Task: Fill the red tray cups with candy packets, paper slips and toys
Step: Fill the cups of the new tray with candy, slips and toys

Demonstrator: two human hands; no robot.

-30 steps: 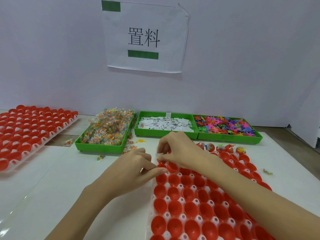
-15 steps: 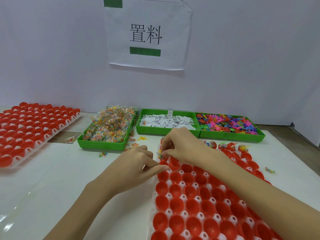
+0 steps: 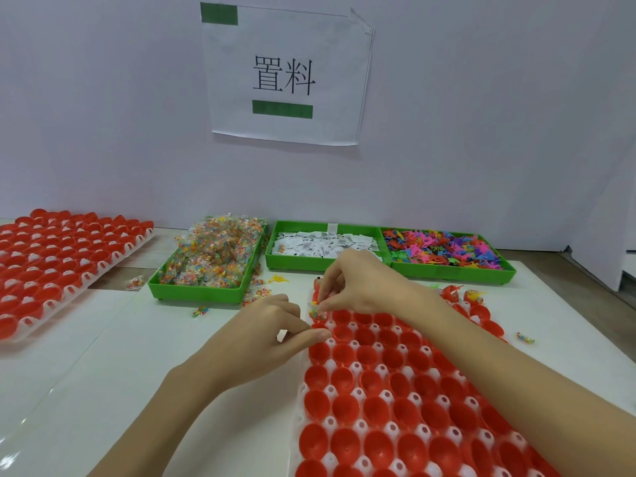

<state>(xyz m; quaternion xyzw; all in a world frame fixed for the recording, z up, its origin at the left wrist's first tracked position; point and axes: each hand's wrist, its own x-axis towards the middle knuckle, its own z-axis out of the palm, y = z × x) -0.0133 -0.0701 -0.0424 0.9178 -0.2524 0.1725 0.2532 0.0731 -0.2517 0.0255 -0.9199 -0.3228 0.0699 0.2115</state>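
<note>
The red tray (image 3: 344, 438) of empty cups lies in front of me on the white table. My right hand (image 3: 361, 287) reaches over its far left corner and pinches a small candy packet (image 3: 315, 312) just above a cup there. My left hand (image 3: 265, 339) lies at the tray's left rim with curled fingers, thumb and forefinger pinching that rim. A few cups in the far right row (image 3: 471, 297) hold items. Behind stand three green bins: candy packets (image 3: 213, 263), paper slips (image 3: 320, 244) and coloured toys (image 3: 444, 247).
A second red tray (image 3: 51, 263) with its cups domed upward lies at the far left. Loose candy packets lie on the table at the left (image 3: 200, 311) and right (image 3: 525, 338). A yellow toy (image 3: 278, 279) lies before the bins. A paper sign (image 3: 285, 77) hangs on the wall.
My right hand has drawn slightly away from my left hand toward the tray's far left corner, now with a candy packet showing at its fingertips. The left hand has stayed put.
</note>
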